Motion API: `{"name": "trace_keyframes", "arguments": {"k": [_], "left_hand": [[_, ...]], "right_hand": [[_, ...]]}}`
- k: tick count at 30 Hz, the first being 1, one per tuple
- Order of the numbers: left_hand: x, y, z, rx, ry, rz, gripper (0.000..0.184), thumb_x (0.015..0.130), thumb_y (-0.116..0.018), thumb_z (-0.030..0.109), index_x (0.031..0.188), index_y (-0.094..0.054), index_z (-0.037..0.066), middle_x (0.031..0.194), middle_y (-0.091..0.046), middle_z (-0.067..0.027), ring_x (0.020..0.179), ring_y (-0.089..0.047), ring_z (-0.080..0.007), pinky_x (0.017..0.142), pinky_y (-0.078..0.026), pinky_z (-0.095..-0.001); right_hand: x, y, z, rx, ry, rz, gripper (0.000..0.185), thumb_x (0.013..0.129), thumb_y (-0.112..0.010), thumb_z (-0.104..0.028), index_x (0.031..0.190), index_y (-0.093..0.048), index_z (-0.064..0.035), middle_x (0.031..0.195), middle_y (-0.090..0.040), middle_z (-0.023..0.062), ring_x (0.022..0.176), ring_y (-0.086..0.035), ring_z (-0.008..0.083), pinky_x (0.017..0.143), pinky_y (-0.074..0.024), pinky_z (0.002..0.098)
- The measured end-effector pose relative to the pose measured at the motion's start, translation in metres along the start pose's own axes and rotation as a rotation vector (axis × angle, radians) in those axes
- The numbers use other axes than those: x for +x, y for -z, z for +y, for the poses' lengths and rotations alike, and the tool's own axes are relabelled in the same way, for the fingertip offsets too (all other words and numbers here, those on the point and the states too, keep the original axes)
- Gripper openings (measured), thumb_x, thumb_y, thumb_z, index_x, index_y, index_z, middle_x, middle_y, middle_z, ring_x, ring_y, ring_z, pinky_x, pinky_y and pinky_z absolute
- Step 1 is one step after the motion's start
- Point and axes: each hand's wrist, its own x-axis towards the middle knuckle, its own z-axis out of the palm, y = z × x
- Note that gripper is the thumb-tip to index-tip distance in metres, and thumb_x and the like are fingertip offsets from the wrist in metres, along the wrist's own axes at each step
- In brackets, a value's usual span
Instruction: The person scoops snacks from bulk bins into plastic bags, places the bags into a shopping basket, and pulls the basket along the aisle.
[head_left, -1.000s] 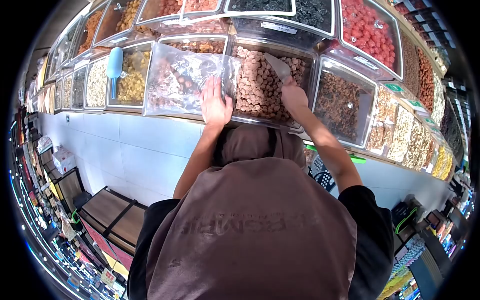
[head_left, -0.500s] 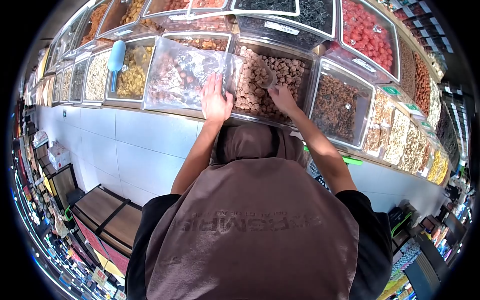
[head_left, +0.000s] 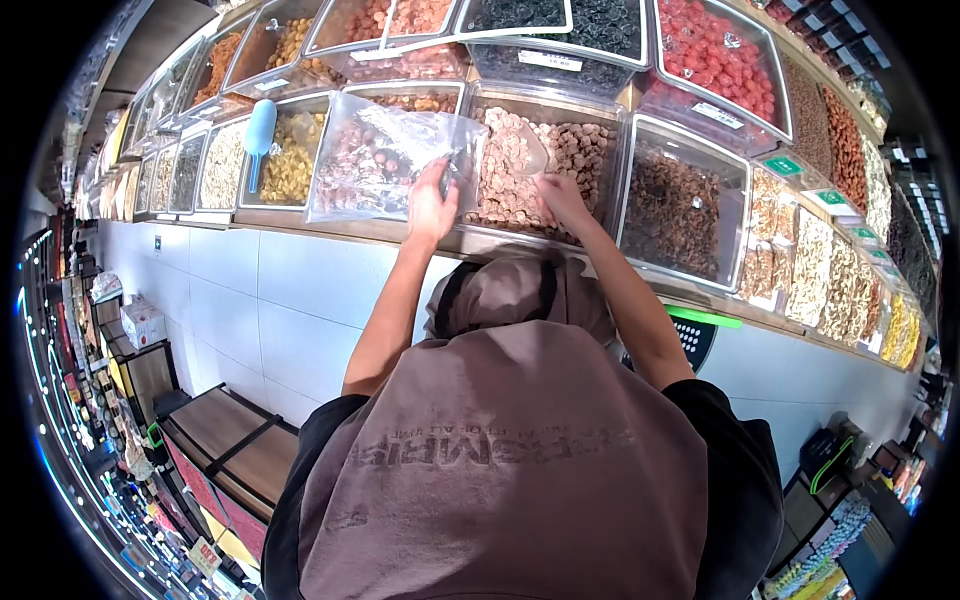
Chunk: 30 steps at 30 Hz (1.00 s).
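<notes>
My left hand rests at the right part of a clear plastic bag, its fingers apart and slightly bent. The bag lies spread over a lidded bin, left of the open bin. In that open bin lie many small light-brown dried pieces. My right hand is closed round the handle of a clear scoop, whose bowl is down among the pieces. The front rim of the open bin is just below my right wrist.
A blue scoop lies on the bin of yellow pieces at left. A bin of dark brown shreds stands at right. Red fruit fills a bin behind. A wooden shelf stands at lower left.
My right hand has moved left with the scoop, from the right part of the open bin toward its middle. My left hand's fingers have bent and lifted a little from lying flat on the bag.
</notes>
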Motion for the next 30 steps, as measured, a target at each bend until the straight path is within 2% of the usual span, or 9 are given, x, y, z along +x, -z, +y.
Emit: {"name": "trace_keyframes", "arguments": {"k": [9,18,20,21,23,24,28,29,30], "left_hand": [[0.007,0.061,0.054,-0.168,-0.096,0.174,0.058,0.078,-0.05,-0.007,0.135,-0.056,0.0,0.134,-0.059,-0.0242,0.128,-0.053,-0.0396,0.112,-0.038,-0.0441],[0.012,0.087,0.082,-0.205,-0.081,0.058,0.07,0.069,-0.04,-0.017,0.136,-0.055,-0.002,0.139,-0.054,-0.0252,0.134,-0.048,-0.0391,0.117,-0.032,-0.0415],[0.01,0.087,0.086,-0.188,-0.098,0.048,0.069,0.07,-0.041,-0.016,0.136,-0.055,-0.002,0.14,-0.054,-0.0255,0.135,-0.047,-0.0391,0.117,-0.032,-0.0419],[0.008,0.086,0.089,-0.174,-0.122,0.068,0.068,0.071,-0.041,-0.016,0.137,-0.054,-0.002,0.141,-0.053,-0.026,0.135,-0.047,-0.0393,0.117,-0.032,-0.0424],[0.008,0.086,0.09,-0.149,-0.14,0.098,0.066,0.073,-0.042,-0.015,0.137,-0.054,-0.002,0.141,-0.052,-0.0265,0.135,-0.047,-0.0394,0.117,-0.032,-0.043],[0.008,0.085,0.089,-0.159,-0.124,0.11,0.069,0.072,-0.04,-0.016,0.139,-0.053,-0.001,0.142,-0.051,-0.0259,0.137,-0.046,-0.0376,0.117,-0.032,-0.041],[-0.001,0.091,0.09,-0.159,-0.105,0.151,0.069,0.073,-0.039,-0.016,0.14,-0.051,-0.002,0.143,-0.05,-0.0271,0.137,-0.045,-0.0385,0.117,-0.032,-0.0416],[-0.005,0.092,0.09,-0.177,-0.109,0.153,0.065,0.075,-0.041,-0.014,0.138,-0.051,-0.005,0.141,-0.05,-0.0288,0.135,-0.046,-0.041,0.117,-0.033,-0.0437],[-0.008,0.087,0.084,-0.166,-0.092,0.151,0.062,0.077,-0.043,-0.01,0.138,-0.051,-0.005,0.141,-0.052,-0.0278,0.136,-0.046,-0.04,0.116,-0.034,-0.0441]], "right_hand": [[-0.084,0.02,-0.079,-0.272,-0.12,-0.188,0.037,0.1,-0.054,-0.033,0.079,-0.059,-0.0036,0.061,-0.055,0.0009,0.042,-0.049,0.009,0.036,-0.0351,0.025],[-0.097,0.008,-0.143,-0.344,-0.125,-0.403,0.035,0.1,-0.054,-0.032,0.082,-0.061,-0.0034,0.062,-0.055,0.0019,0.041,-0.049,0.0093,0.037,-0.0376,0.0258],[-0.079,-0.028,-0.156,-0.4,-0.064,-0.479,0.029,0.1,-0.053,-0.023,0.11,-0.065,0.0011,0.061,-0.055,0.0019,0.04,-0.049,0.0082,0.035,-0.0367,0.0248],[-0.058,-0.052,-0.151,-0.481,0.073,-0.615,0.032,0.1,-0.053,-0.021,0.121,-0.062,0.0019,0.064,-0.058,0.0031,0.048,-0.055,0.0092,0.041,-0.043,0.0258],[-0.022,-0.122,-0.152,-1.049,0.392,-0.54,0.022,0.086,-0.053,-0.002,0.102,-0.066,0.0031,0.077,-0.067,0.0214,0.075,-0.069,0.0309,0.067,-0.0548,0.0432],[-0.009,-0.138,-0.131,-0.875,0.84,-0.427,0.017,0.081,-0.055,-0.005,0.089,-0.068,0.0017,0.087,-0.071,0.0228,0.079,-0.071,0.0364,0.068,-0.0544,0.0463],[-0.019,-0.148,-0.151,-1.336,0.554,-0.3,0.022,0.088,-0.058,-0.016,0.093,-0.069,0.0023,0.094,-0.071,0.0223,0.09,-0.071,0.037,0.079,-0.0571,0.0467],[-0.016,-0.137,-0.141,-1.2,0.463,-0.144,0.028,0.094,-0.055,-0.025,0.096,-0.068,-0.0002,0.095,-0.071,0.0227,0.092,-0.07,0.0372,0.081,-0.0563,0.0474],[-0.032,-0.115,-0.152,-1.086,0.458,-0.228,0.032,0.097,-0.054,-0.031,0.102,-0.067,-0.0029,0.092,-0.07,0.0227,0.091,-0.07,0.0367,0.082,-0.0556,0.0468]]}}
